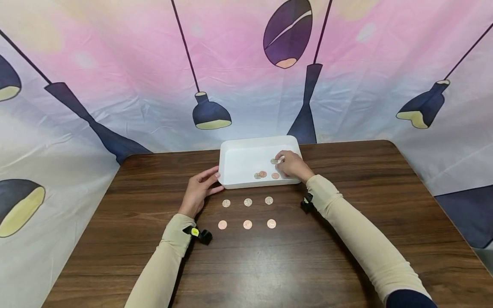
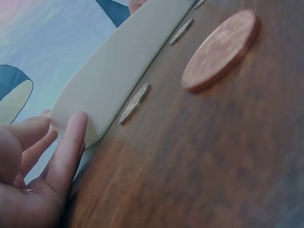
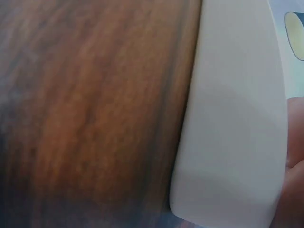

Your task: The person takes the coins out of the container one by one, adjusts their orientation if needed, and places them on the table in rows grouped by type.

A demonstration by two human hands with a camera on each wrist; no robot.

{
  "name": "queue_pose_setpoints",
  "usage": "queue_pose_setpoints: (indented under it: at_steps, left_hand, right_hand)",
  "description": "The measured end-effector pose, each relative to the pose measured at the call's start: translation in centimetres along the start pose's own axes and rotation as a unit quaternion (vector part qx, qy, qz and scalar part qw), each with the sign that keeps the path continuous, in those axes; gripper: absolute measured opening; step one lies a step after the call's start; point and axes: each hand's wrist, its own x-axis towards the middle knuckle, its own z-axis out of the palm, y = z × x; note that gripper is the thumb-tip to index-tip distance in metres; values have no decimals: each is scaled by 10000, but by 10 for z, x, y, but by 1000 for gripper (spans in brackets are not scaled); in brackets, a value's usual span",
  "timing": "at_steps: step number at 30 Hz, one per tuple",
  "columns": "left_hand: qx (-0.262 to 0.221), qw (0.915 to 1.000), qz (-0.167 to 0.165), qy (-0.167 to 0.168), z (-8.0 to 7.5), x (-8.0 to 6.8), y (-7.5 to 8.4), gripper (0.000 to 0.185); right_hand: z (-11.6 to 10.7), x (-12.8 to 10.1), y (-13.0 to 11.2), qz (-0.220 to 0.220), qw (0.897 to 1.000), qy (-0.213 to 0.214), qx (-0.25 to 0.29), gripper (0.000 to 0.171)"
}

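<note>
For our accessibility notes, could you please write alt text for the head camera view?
A right hand reaches among coins in a white tray on a wooden table, while the left hand touches the tray's near left corner. Six coins lie in two rows before it.

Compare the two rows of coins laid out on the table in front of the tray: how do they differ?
The far row lies nearer the white tray and looks pale and silvery; the near row lies closer to the person and looks coppery. The left hand, resting against the tray's corner, is closer to the far row. Both rows hold three coins, lying flat, evenly spaced and aligned in columns.
</note>
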Motion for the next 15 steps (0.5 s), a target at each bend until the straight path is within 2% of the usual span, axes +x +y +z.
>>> queue_pose_setpoints:
  at_steps: [5, 10, 15]
  left_hand:
    - [17, 10000, 8, -20, 0, 0, 1, 46]
    - [-8, 10000, 29, 7, -1, 0, 1, 46]
    - [23, 10000, 24, -17, -2, 0, 0, 47]
  right_hand:
    - [1, 3, 2, -216, 9989, -268, 333, 30]
    - [1, 11, 3, -253, 9965, -273, 748, 37]
    - [5, 15, 2, -167, 9992, -36, 370, 34]
